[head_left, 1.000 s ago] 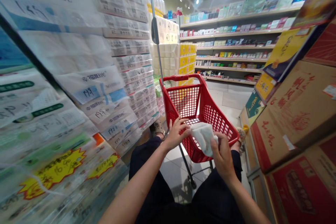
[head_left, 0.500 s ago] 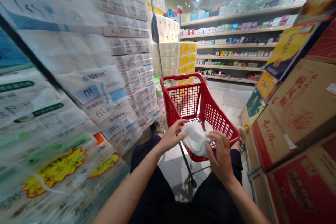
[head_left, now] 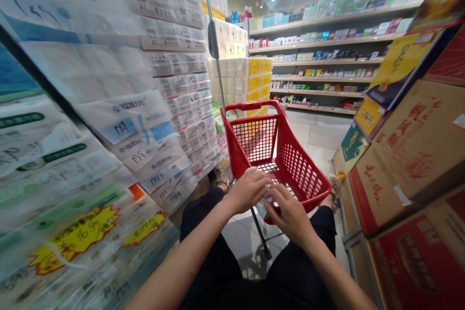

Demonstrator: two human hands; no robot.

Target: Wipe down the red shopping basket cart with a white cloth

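Observation:
Just over the near edge of a red shopping basket cart (head_left: 303, 174), my two hands come together around a white cloth (head_left: 261, 209). My left hand (head_left: 250, 189) lies over its top with the fingers curled down. From the other side my right hand (head_left: 289, 210) grips it between bent fingers and thumb. Most of the cloth is hidden by the hands, with a small crumpled part showing between and below them. The cart's basket walls are a red plastic grid.
Tall stacks of wrapped tissue packs (head_left: 178, 63) line the left, some with yellow price tags (head_left: 78, 237). Cardboard boxes (head_left: 410, 135) are piled close on the right. A metal pole (head_left: 220, 77) rises at the cart's left. Stocked shelves (head_left: 316, 63) stand behind.
My hands have drawn together, and the cloth, spread between them before, is now bunched up and mostly covered. My left hand has turned over its top. The cart has stayed put.

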